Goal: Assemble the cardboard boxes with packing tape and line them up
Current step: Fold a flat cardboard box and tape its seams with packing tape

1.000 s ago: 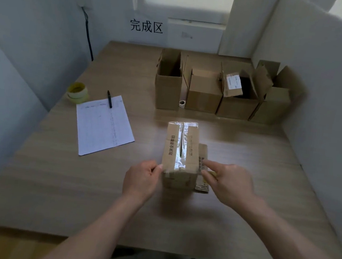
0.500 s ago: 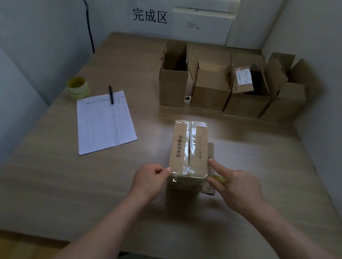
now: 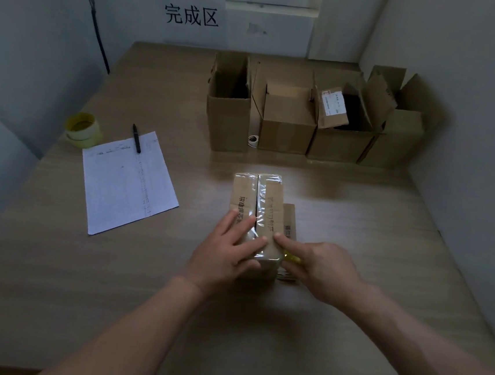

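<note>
Cardboard box (image 3: 257,206) taped along top seam, left hand (image 3: 227,253) flat, fingers straight pressing tape, right hand (image 3: 317,268) forefinger on box edge, its grip unclear.

Head camera looks forward and down, close over the table (image 3: 52,259).

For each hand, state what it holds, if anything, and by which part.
The left hand holds nothing; its flat fingers press the taped box top. The right hand grips something yellow beside the box; where cannot be told.
</note>
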Demonstrator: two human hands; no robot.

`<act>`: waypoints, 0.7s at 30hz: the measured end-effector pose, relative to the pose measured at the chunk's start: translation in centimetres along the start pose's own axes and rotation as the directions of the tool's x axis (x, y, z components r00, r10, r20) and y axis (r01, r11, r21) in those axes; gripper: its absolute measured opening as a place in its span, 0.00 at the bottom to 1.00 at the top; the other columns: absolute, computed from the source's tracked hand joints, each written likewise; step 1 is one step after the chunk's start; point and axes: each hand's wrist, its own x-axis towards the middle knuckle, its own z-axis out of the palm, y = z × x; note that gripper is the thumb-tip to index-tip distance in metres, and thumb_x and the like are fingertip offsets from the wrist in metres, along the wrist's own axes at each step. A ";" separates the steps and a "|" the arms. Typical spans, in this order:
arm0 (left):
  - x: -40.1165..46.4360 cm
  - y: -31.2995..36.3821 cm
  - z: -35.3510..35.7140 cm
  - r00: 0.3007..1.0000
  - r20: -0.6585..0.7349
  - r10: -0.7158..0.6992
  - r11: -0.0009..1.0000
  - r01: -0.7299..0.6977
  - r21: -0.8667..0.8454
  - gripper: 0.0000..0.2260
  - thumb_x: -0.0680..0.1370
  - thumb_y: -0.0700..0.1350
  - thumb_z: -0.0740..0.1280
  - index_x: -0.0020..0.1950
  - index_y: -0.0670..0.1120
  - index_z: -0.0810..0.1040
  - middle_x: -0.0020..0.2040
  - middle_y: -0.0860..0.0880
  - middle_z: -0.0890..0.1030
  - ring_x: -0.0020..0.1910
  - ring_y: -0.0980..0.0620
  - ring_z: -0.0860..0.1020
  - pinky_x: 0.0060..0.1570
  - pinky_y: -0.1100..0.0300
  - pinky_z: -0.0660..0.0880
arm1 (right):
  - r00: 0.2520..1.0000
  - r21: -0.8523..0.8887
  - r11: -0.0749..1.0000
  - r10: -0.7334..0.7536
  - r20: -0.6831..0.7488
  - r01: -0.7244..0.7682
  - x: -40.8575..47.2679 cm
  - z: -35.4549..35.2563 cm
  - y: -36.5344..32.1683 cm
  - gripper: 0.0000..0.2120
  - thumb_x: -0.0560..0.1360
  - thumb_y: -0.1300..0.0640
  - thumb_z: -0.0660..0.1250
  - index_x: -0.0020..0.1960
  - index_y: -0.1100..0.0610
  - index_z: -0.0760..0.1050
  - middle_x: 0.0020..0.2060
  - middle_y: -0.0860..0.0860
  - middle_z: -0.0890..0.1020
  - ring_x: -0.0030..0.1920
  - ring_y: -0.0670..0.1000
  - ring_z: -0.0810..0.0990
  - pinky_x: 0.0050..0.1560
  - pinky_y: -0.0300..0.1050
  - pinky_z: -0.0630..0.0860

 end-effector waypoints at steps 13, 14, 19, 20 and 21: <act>2.4 2.7 -1.9 0.987 0.008 -0.157 0.967 0.152 0.203 0.31 0.66 0.74 0.61 0.56 0.53 0.75 0.56 0.51 0.75 0.57 0.45 0.71 0.50 0.48 0.73 | 0.966 0.057 0.973 -0.212 -0.148 0.222 0.8 1.0 1.8 0.24 0.76 0.38 0.58 0.68 0.47 0.72 0.42 0.49 0.86 0.32 0.50 0.83 0.29 0.45 0.80; 2.9 3.3 -1.8 0.979 -0.001 -0.203 0.956 0.198 0.216 0.32 0.65 0.76 0.60 0.54 0.53 0.75 0.55 0.50 0.74 0.55 0.46 0.70 0.48 0.50 0.73 | 0.970 0.076 0.974 -0.205 -0.131 0.216 0.8 1.0 1.8 0.25 0.76 0.37 0.57 0.69 0.47 0.71 0.43 0.49 0.86 0.34 0.50 0.84 0.31 0.46 0.81; 3.2 3.1 -0.9 0.984 0.033 -0.174 0.960 0.162 0.230 0.37 0.68 0.76 0.59 0.71 0.56 0.66 0.58 0.44 0.71 0.57 0.43 0.69 0.47 0.49 0.77 | 0.989 0.218 0.968 -0.136 0.055 0.121 1.0 0.1 2.5 0.28 0.77 0.36 0.61 0.74 0.41 0.63 0.52 0.50 0.85 0.44 0.50 0.83 0.46 0.47 0.81; 3.1 3.1 -0.9 0.984 0.058 -0.168 0.956 0.148 0.254 0.37 0.69 0.76 0.58 0.73 0.57 0.64 0.61 0.43 0.71 0.60 0.41 0.70 0.50 0.45 0.76 | 0.984 0.271 0.960 -0.116 0.132 0.077 1.0 -0.3 2.6 0.29 0.77 0.37 0.63 0.75 0.40 0.61 0.55 0.49 0.83 0.47 0.49 0.82 0.51 0.46 0.80; 3.1 3.2 -1.0 0.979 0.099 -0.179 0.949 0.145 0.278 0.37 0.70 0.75 0.57 0.75 0.58 0.62 0.66 0.42 0.70 0.64 0.38 0.70 0.55 0.39 0.74 | 0.974 0.311 0.950 -0.108 0.199 0.041 1.0 -0.8 2.6 0.30 0.77 0.37 0.64 0.76 0.38 0.59 0.57 0.49 0.82 0.51 0.48 0.81 0.55 0.45 0.79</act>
